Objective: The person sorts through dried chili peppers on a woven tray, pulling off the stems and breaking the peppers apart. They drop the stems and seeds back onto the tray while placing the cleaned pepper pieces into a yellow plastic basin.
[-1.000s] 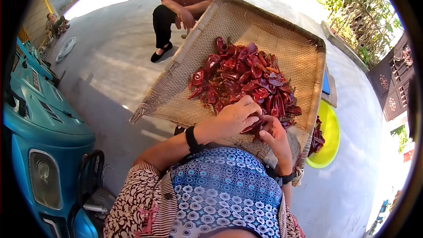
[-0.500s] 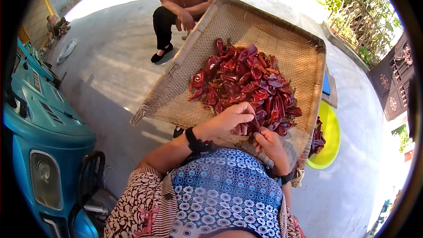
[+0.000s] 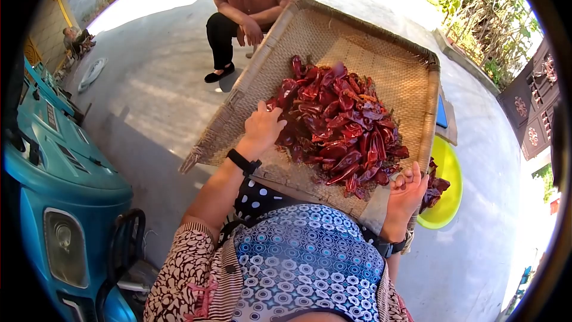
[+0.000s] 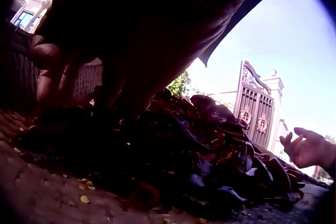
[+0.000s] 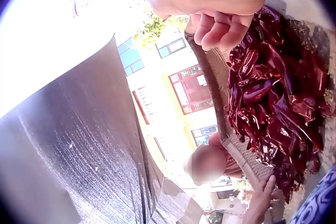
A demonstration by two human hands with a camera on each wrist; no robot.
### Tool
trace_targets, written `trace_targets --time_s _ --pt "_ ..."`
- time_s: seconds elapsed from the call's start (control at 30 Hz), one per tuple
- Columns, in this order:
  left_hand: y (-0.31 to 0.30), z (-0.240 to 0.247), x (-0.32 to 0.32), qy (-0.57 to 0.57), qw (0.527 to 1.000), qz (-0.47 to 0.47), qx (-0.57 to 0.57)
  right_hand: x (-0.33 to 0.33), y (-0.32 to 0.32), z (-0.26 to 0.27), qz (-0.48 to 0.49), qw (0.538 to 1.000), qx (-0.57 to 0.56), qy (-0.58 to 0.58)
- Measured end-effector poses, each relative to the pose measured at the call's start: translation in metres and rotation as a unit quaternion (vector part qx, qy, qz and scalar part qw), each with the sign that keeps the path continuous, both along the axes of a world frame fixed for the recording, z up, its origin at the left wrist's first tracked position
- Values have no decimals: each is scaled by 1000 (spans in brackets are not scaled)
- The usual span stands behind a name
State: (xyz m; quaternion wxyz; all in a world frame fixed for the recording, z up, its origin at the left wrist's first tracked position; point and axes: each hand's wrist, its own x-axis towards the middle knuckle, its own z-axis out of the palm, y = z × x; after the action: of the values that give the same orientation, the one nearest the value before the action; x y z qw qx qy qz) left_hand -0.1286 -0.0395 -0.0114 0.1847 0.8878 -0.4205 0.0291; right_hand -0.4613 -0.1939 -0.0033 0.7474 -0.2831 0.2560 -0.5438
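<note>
Dark red dried chili peppers (image 3: 339, 119) lie heaped in a woven tray (image 3: 393, 42) in front of me. My left hand (image 3: 262, 128) reaches to the left edge of the heap, thumb apart from the fingers. In the left wrist view its fingers (image 4: 47, 71) point down onto the peppers (image 4: 220, 150), in deep shadow. At the tray's right near corner my right hand (image 3: 408, 194) is raised, palm partly up. Its fingers (image 5: 231, 32) are loosely bent, and nothing shows in them in the right wrist view.
Beyond the tray's right rim, a yellow basin (image 3: 450, 203) on the ground has more peppers beside its near rim. A blue vehicle (image 3: 77, 197) stands at left. Another person (image 3: 253, 0) sits behind the tray, and a second person (image 3: 76, 40) sits far left.
Both hands were together at the heap's near edge, working on a pepper. They have parted: the left moved forward and left to the heap, the right moved right toward the rim.
</note>
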Motion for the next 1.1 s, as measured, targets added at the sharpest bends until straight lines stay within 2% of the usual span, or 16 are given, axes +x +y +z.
trace_targets --time_s 0.03,0.17,0.23,0.33,0.37,0.47,0.53,0.57,0.67,0.73,0.8,0.9,1.0,1.07,1.1 --pt "1 -4 5 8 1000 1 30 0 -1 -9 7 1000 -10 14" --pt "3 -8 9 1 999 30 -34 6 2 -22 59 997 -15 48" --pt "8 1 9 -22 995 41 -84 8 1 -22 68 993 -56 75" --pt "12 22 -5 18 996 10 -87 13 8 -19 91 979 -131 124" --pt "14 34 -17 65 994 -1 -86 15 10 -15 99 972 -159 142" --pt "19 61 -52 274 937 -178 -123 18 18 -8 176 933 -207 235" --pt "11 49 -70 308 909 -260 -103 22 22 -2 224 909 -231 264" --pt "6 42 -79 278 916 -281 -72 24 24 0 250 897 -241 274" --pt "-3 39 -100 405 841 -352 -67 25 28 4 304 859 -254 324" --pt "-6 37 -104 413 831 -371 -39 23 27 -1 339 837 -240 356" --pt "-9 34 -106 436 814 -383 -10 21 27 -6 333 841 -238 355" --pt "-12 27 -105 496 771 -399 -36 21 27 -8 339 841 -223 359" --pt "-13 36 -106 496 792 -353 -38 20 25 -2 302 851 -207 377" --pt "-22 35 -101 407 850 -329 -57 11 13 -3 245 867 -192 390" --pt "-27 32 -98 360 876 -315 -67 6 7 -6 192 894 -177 364"
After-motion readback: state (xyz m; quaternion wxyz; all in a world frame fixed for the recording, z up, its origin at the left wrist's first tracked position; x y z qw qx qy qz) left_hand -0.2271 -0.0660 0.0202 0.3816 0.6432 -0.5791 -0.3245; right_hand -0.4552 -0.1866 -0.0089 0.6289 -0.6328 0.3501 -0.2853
